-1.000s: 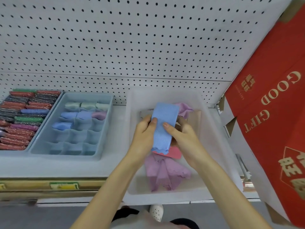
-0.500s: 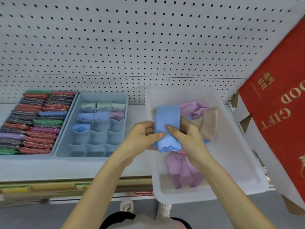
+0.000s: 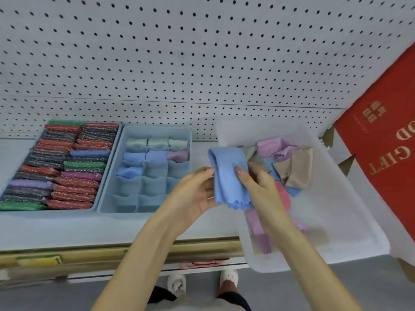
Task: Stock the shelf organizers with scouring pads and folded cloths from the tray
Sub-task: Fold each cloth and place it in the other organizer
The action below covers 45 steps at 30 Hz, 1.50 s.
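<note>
Cloth (image 3: 226, 176), blue, ribbed and folded long with a scalloped hem, is hanging pinched between the left hand (image 3: 193, 198) and right hand (image 3: 262, 187) over the translucent plastic tray's (image 3: 359, 232) nine-o'clock rim. Glittery scouring pads (image 3: 67, 167) and the gridded blue organizer (image 3: 155, 191) are lying toward nine o'clock.

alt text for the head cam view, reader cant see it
A left hand and right hand hold a folded blue cloth over the edge of a clear tray of loose cloths on a shelf. Left of it sit a divided organizer, partly filled with folded cloths, and scouring pads.
</note>
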Motion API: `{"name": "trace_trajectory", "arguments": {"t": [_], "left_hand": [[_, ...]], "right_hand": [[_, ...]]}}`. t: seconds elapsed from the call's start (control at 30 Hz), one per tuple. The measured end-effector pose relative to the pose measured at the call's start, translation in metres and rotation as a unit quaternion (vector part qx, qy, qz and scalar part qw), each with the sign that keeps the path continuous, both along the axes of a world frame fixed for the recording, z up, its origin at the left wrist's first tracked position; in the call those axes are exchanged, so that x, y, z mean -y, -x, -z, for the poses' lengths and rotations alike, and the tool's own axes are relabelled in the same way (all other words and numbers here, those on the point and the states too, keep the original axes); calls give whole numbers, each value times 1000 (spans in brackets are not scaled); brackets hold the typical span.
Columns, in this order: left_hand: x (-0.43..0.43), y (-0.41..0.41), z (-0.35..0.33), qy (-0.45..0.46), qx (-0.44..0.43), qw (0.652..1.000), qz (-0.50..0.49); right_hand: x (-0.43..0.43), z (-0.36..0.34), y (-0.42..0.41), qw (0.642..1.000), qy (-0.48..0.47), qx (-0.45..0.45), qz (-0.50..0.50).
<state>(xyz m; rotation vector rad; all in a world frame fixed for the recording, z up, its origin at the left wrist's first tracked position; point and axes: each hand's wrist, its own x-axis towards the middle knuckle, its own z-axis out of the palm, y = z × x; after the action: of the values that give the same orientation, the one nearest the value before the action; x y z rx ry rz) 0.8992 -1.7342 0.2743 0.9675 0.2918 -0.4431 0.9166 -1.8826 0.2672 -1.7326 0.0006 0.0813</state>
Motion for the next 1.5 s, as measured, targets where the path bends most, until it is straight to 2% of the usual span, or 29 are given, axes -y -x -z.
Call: {"name": "trace_trajectory", "arguments": {"t": [0.17,0.37,0.53,0.63,0.67,0.73,0.93,1.0,1.2,1.3,1.4,1.5], "left_hand": [[-7,10,6,92,-26,995,-3],[-16,24,18,93,-10,994,-63],[-28,32,19,65,28,992,-107],[-33,34,19,27,45,991,-121],[-36,35,19,20,49,991,-126],[-40,36,19,16,56,989,-134],[-56,37,19,38,46,992,-111],[-60,36,18,50,41,992,-107],[-69,40,23,14,51,994,-97],[-71,41,26,-29,51,992,-110],[-70,43,28,-53,65,990,-115],[-69,43,28,-65,68,988,-121]], "right_hand": [[-18,9,15,999,34,8,19],[-35,20,32,975,134,122,132],[-56,20,55,975,115,133,134],[-64,16,70,917,256,296,80],[-67,16,72,897,292,329,51],[-71,19,70,883,321,342,11],[-74,28,63,894,301,331,-23],[-77,27,63,907,280,313,-19],[-84,18,57,979,128,157,-20],[-82,15,49,994,60,91,1],[-79,11,41,995,33,88,34],[-78,6,35,991,32,122,36]]}}
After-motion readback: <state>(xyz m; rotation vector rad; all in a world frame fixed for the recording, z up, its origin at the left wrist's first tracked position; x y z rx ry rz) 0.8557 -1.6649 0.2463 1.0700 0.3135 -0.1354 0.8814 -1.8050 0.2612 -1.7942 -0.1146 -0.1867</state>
